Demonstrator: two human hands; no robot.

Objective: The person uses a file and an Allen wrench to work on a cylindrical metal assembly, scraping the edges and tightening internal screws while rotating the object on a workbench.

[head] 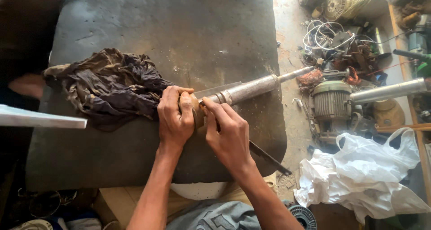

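The right hand (229, 133) pinches a thin tool, mostly hidden, against a long grey metal shaft (251, 90). The left hand (175, 115) wraps curled fingers over the shaft's brownish end, hiding it, beside a crumpled dark rag (107, 86) on the dark worn workbench (179, 32).

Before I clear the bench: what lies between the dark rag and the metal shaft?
In the head view, the left hand gripping the shaft's brownish end, beside the rag.

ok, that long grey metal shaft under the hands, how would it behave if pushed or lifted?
The long grey metal shaft looks solid steel, so probably stiff and heavy for its size. Being round, it would likely roll on the dark slab table once freed. The left hand and right hand pin one end; the other overhangs the edge.
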